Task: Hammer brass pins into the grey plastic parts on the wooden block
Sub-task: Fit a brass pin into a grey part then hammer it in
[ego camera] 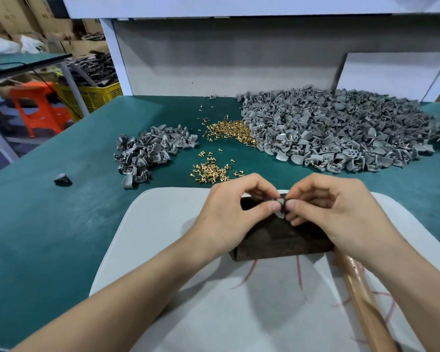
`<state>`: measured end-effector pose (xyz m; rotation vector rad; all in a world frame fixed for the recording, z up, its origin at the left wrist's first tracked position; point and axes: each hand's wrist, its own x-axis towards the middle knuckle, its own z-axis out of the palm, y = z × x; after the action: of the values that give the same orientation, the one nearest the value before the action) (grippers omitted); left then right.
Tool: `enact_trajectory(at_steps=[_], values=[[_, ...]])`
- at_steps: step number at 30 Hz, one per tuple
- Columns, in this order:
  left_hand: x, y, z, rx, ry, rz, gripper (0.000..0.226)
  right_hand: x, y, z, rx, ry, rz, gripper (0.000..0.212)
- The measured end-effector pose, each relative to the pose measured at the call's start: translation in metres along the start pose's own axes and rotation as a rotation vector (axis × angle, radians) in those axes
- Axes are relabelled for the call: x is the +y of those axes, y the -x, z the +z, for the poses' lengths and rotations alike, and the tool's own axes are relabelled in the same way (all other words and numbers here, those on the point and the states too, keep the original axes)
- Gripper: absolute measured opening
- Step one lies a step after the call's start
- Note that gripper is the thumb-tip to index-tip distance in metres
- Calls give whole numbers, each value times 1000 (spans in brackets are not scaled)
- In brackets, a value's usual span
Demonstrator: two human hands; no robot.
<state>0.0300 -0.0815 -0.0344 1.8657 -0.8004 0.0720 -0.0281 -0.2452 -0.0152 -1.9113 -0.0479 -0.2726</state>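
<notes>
A dark wooden block (pixel 277 240) lies on a pale grey board (pixel 168 250) in front of me. Over its top, my left hand (pixel 229 217) and my right hand (pixel 333 214) meet, both pinching one small grey plastic part (pixel 280 208) between thumbs and fingertips. Whether a brass pin is in my fingers I cannot tell. The hammer's wooden handle (pixel 361 298) lies under my right wrist, running to the lower right; its head is hidden. Loose brass pins (pixel 211 171) lie just beyond the board, with a denser heap of pins (pixel 229 132) further back.
A large heap of grey parts (pixel 341 130) fills the right back of the green table (pixel 48 224). A smaller heap (pixel 148 151) sits left of centre, and one stray part (pixel 61 178) lies far left. An orange stool (pixel 38 107) and a yellow crate (pixel 94 95) stand beyond the table.
</notes>
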Motion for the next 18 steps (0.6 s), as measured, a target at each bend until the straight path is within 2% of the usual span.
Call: enact_trajectory(at_steps=[6,14,18], values=[[1,0,0,30,324,-49,14,-3,1,5,26,-157,-7,15],[4,-1,-2,9,451,-40,23,-5,2,8,97,-359,-1,13],[4,-1,-2,17,462,-49,21,-5,3,12,141,-350,-37,10]])
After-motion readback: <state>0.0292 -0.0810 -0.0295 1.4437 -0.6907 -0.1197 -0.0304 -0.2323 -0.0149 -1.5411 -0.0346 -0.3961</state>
